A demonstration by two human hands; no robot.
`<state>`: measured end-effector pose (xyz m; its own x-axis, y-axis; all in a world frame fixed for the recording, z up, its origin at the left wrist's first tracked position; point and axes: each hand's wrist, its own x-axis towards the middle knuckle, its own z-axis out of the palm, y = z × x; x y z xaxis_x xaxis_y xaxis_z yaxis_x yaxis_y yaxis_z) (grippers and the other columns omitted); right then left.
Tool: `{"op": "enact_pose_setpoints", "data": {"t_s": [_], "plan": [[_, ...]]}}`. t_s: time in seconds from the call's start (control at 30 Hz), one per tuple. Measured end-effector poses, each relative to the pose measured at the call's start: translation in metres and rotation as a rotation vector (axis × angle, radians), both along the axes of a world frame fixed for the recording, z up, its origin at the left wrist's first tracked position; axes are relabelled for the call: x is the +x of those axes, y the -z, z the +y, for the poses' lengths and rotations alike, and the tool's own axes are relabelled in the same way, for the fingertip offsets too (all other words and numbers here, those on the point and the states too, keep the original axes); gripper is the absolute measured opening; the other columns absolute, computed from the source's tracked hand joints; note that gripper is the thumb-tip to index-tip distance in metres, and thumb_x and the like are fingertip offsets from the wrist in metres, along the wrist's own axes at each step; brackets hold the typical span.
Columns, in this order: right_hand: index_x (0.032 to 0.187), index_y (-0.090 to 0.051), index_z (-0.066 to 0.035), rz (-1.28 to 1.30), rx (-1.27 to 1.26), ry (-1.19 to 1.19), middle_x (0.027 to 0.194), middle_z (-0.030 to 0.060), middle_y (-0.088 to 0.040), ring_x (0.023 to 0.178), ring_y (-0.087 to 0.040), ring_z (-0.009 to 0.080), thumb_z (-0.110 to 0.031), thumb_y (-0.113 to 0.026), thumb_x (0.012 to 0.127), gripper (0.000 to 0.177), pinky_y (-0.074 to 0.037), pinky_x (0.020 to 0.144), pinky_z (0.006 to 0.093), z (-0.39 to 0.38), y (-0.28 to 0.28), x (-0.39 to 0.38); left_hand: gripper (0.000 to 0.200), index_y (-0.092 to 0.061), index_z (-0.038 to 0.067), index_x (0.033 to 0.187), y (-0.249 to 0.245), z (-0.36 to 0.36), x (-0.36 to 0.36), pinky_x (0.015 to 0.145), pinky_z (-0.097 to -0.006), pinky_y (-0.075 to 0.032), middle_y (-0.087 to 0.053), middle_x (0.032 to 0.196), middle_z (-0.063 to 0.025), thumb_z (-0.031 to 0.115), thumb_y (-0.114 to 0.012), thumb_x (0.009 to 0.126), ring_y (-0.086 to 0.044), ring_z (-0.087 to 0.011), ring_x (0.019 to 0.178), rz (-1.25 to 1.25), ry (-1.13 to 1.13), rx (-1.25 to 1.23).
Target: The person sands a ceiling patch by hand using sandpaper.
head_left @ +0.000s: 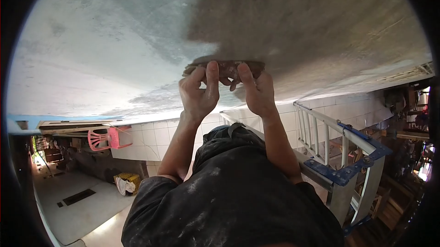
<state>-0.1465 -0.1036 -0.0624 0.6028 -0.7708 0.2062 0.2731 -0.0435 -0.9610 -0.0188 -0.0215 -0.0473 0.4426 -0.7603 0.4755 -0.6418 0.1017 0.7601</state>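
Two hands, left (200,92) and right (260,92), grasp one brown block (227,67), thumbs on its near face, other fingers partly hidden. Its long axis runs left to right between them, one hand towards each end, neither nearer. Just beyond, it lies against one grey plaster surface (298,22). Farther: one metal ladder (370,187), one pink chair (114,138), one yellow crate (133,179).

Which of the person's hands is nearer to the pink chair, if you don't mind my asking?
Left: the left hand is on the pink chair's side, well away from it; the right hand is farther off, beyond the left.
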Motion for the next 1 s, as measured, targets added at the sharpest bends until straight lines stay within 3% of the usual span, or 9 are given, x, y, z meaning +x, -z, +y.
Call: {"op": "enact_pose_setpoints", "data": {"t_s": [0.1, 0.2, 0.33, 0.47, 0.5, 0.6, 0.67, 0.87, 1.0], "plan": [[0.094, -0.063, 0.001, -0.008, -0.076, 0.029, 0.079, 0.0047, -0.063, 0.067, -0.054, 0.0125, -0.033, -0.051, 0.099, 0.036, -0.044, 0.062, 0.0292, 0.002, 0.002, -0.001, 0.035, -0.061, -0.003, 0.08, 0.005, -0.001, 0.002, 0.054, -0.025, -0.049, -0.069, 0.068, -0.0099, 0.021, -0.047, 0.101, -0.066, -0.0133, 0.059, -0.039, -0.003, -0.06], [0.094, -0.062, 0.001, 0.027, -0.077, 0.074, 0.079, 0.0046, -0.062, 0.067, -0.053, 0.0127, -0.033, -0.051, 0.099, 0.036, -0.044, 0.062, 0.0291, 0.005, 0.035, -0.001, 0.033, -0.055, 0.004, 0.064, 0.034, -0.001, -0.002, 0.049, -0.0306, -0.045, -0.066, 0.059, -0.007, 0.015, -0.057, 0.095, -0.062, -0.0181, 0.048, 0.053, -0.001, -0.119], [0.095, -0.062, 0.001, 0.127, -0.052, 0.064, 0.08, 0.0052, -0.062, 0.068, -0.054, 0.0128, -0.032, -0.052, 0.098, 0.034, -0.044, 0.062, 0.0288, 0.005, 0.032, -0.006, 0.029, -0.06, 0.002, 0.069, 0.034, -0.001, -0.005, 0.049, -0.0304, -0.045, -0.066, 0.059, -0.0067, 0.015, -0.056, 0.095, -0.06, -0.0178, 0.047, -0.029, -0.024, -0.097], [0.097, -0.063, 0.0, -0.09, 0.016, 0.095, 0.08, 0.0054, -0.064, 0.068, -0.056, 0.0125, -0.031, -0.051, 0.099, 0.034, -0.044, 0.063, 0.0284, 0.015, -0.027, 0.0, 0.029, -0.057, 0.004, 0.068, -0.005, -0.006, -0.008, 0.049, -0.0279, -0.043, -0.065, 0.057, -0.0059, 0.014, -0.057, 0.095, -0.059, -0.0143, 0.048, 0.004, -0.09, -0.217], [0.098, -0.063, 0.0, 0.058, -0.151, 0.063, 0.079, 0.0042, -0.064, 0.068, -0.056, 0.0122, -0.031, -0.05, 0.099, 0.033, -0.044, 0.063, 0.0279, 0.002, -0.015, -0.003, 0.029, -0.054, 0.004, 0.066, -0.018, -0.008, -0.009, 0.047, -0.0289, -0.044, -0.064, 0.055, -0.0068, 0.011, -0.058, 0.094, -0.061, -0.0153, 0.047, 0.091, -0.026, -0.195], [0.098, -0.063, 0.0, 0.005, -0.14, 0.04, 0.079, 0.0033, -0.064, 0.068, -0.056, 0.012, -0.031, -0.05, 0.099, 0.033, -0.044, 0.062, 0.0274, 0.0, 0.014, -0.001, 0.027, -0.053, 0.004, 0.067, 0.019, -0.006, 0.0, 0.047, -0.0295, -0.046, -0.065, 0.055, -0.0068, 0.009, -0.059, 0.093, -0.062, -0.0167, 0.047, -0.051, -0.011, -0.192], [0.097, -0.062, 0.0, -0.011, -0.015, 0.064, 0.078, 0.003, -0.063, 0.067, -0.056, 0.0116, -0.032, -0.05, 0.099, 0.034, -0.044, 0.062, 0.0272, 0.007, 0.033, 0.0, 0.026, -0.054, 0.003, 0.068, 0.03, -0.007, -0.005, 0.048, -0.0288, -0.047, -0.065, 0.056, -0.0064, 0.009, -0.058, 0.093, -0.063, -0.0178, 0.046, -0.017, 0.003, -0.201], [0.096, -0.061, -0.001, 0.016, 0.051, 0.096, 0.076, 0.0026, -0.062, 0.067, -0.055, 0.0104, -0.034, -0.051, 0.099, 0.035, -0.043, 0.06, 0.0268, 0.003, 0.009, -0.004, 0.028, -0.055, 0.005, 0.065, 0.003, -0.007, -0.009, 0.054, -0.0284, -0.047, -0.065, 0.055, -0.006, 0.009, -0.058, 0.093, -0.064, -0.0173, 0.052, -0.019, -0.035, -0.088], [0.095, -0.061, -0.001, 0.019, -0.03, 0.072, 0.074, 0.002, -0.06, 0.066, -0.053, 0.0102, -0.035, -0.051, 0.099, 0.035, -0.043, 0.059, 0.0271, 0.004, 0.024, -0.006, 0.026, -0.056, 0.005, 0.066, 0.029, -0.008, -0.008, 0.055, -0.0294, -0.046, -0.066, 0.056, -0.006, 0.007, -0.058, 0.092, -0.063, -0.0194, 0.05, 0.011, 0.01, -0.146]]}}
